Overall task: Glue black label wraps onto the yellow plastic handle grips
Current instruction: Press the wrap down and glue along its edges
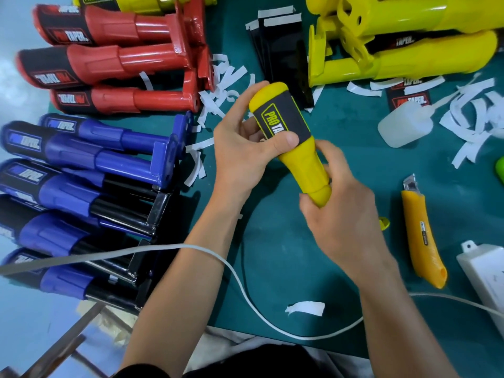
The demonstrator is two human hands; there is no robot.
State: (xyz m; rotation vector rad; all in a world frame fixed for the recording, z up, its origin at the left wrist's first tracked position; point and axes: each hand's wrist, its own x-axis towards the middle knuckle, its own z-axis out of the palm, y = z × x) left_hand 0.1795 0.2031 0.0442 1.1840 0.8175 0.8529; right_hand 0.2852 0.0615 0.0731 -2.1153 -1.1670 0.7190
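A yellow handle grip (301,162) is held tilted above the green mat in the middle of the head view. A black label wrap (283,118) printed "PRO TAPER" circles its thick upper end. My left hand (242,148) grips that upper end, its thumb pressing on the lower edge of the label. My right hand (341,214) closes around the narrow lower end of the grip. More yellow handles (409,50) lie at the top right. Loose black labels (283,45) are stacked beside them.
Red handles (114,55) and blue handles (81,181) with labels fill the left side. A glue bottle (406,124), an orange utility knife (420,236), a white box (488,271), a white cable (245,290) and white backing strips (477,110) lie on the mat.
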